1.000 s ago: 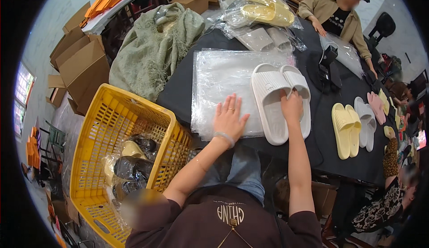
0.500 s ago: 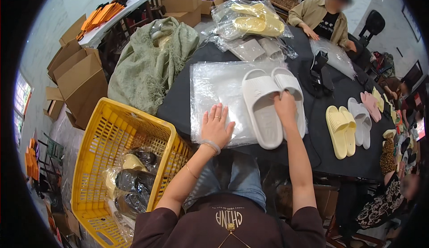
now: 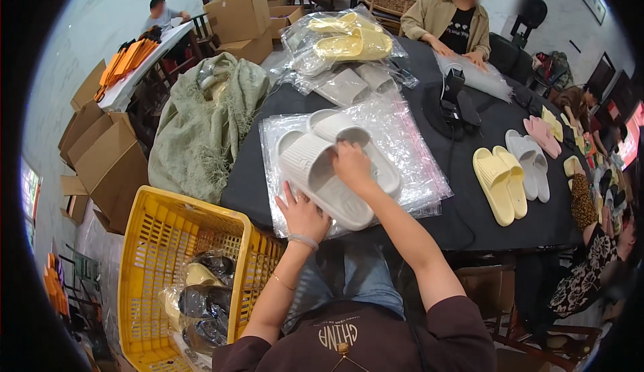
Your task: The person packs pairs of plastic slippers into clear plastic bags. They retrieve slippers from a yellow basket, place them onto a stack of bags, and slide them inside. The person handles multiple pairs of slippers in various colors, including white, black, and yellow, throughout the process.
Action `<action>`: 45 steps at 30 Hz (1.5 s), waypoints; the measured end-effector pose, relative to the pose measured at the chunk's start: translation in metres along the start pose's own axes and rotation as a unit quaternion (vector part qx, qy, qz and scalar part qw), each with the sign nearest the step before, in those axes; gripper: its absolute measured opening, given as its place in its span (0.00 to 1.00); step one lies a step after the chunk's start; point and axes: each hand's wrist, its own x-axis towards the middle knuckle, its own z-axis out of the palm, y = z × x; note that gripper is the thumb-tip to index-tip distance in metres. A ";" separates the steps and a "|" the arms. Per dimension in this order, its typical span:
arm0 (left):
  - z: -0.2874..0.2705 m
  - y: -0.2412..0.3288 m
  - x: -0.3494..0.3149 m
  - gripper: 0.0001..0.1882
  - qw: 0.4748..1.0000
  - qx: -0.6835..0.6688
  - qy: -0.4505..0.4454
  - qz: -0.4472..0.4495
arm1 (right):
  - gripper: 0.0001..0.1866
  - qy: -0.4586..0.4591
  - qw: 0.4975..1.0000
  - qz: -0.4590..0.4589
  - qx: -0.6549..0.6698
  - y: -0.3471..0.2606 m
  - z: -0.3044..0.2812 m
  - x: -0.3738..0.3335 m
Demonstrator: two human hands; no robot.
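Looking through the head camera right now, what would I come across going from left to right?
Open cardboard box at the left → green sack → white slippers → black device → unwrapped yellow slippers → light grey slippers beside them → pink slippers.

Right of centre, the worktop [image 3: 453,157] leaves a narrow open lane between the clear bags [image 3: 416,157] and the yellow slippers [image 3: 493,181]; a heap of bagged slippers [image 3: 355,44] blocks the upper centre, a black device [image 3: 451,103] stands at the lane's upper end, and a yellow crate [image 3: 194,202] bounds the lower left
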 end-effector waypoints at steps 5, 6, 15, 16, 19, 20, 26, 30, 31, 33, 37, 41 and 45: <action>0.001 0.002 -0.004 0.28 0.996 -0.032 0.077 0.011 | 0.16 0.038 0.996 0.064 -0.050 0.055 -0.025 0.003; 0.001 0.002 -0.004 0.28 0.997 -0.032 0.075 0.011 | 0.17 0.037 0.992 0.099 -0.065 0.066 -0.029 0.006; 0.003 0.009 0.000 0.29 0.997 -0.038 0.063 0.031 | 0.22 0.133 0.966 0.215 0.059 0.183 -0.084 0.033; 0.004 0.008 0.002 0.29 0.997 -0.040 0.061 0.033 | 0.22 0.127 0.961 0.212 0.126 0.192 -0.099 0.030; 0.005 0.000 -0.005 0.29 0.998 -0.033 0.061 0.012 | 0.23 0.108 0.937 0.185 0.276 0.152 -0.169 0.019; 0.007 -0.001 -0.005 0.29 0.998 -0.022 0.063 0.011 | 0.21 0.089 0.941 0.191 0.264 0.147 -0.192 0.008; 0.005 0.005 -0.002 0.29 0.998 -0.023 0.047 0.017 | 0.15 -0.007 0.940 0.300 0.164 0.205 -0.244 -0.105; 0.006 0.007 -0.002 0.30 0.998 -0.025 0.051 0.020 | 0.15 -0.033 0.937 0.302 0.173 0.236 -0.252 -0.174; 0.006 0.008 -0.002 0.30 0.998 -0.021 0.052 0.021 | 0.14 -0.053 0.940 0.295 0.162 0.247 -0.249 -0.186; 0.006 0.005 -0.003 0.30 0.998 -0.017 0.051 0.018 | 0.14 -0.060 0.922 0.343 0.169 0.240 -0.245 -0.191; 0.003 0.004 -0.004 0.29 0.999 -0.015 0.043 0.011 | 0.14 0.005 0.934 0.303 0.187 0.207 -0.233 -0.189; 0.001 0.007 -0.003 0.30 0.999 -0.008 0.031 0.016 | 0.15 0.085 0.964 0.235 0.089 0.245 -0.221 -0.188; 0.001 0.007 -0.002 0.30 0.999 -0.010 0.032 0.016 | 0.14 0.123 0.962 0.242 -0.009 0.258 -0.226 -0.175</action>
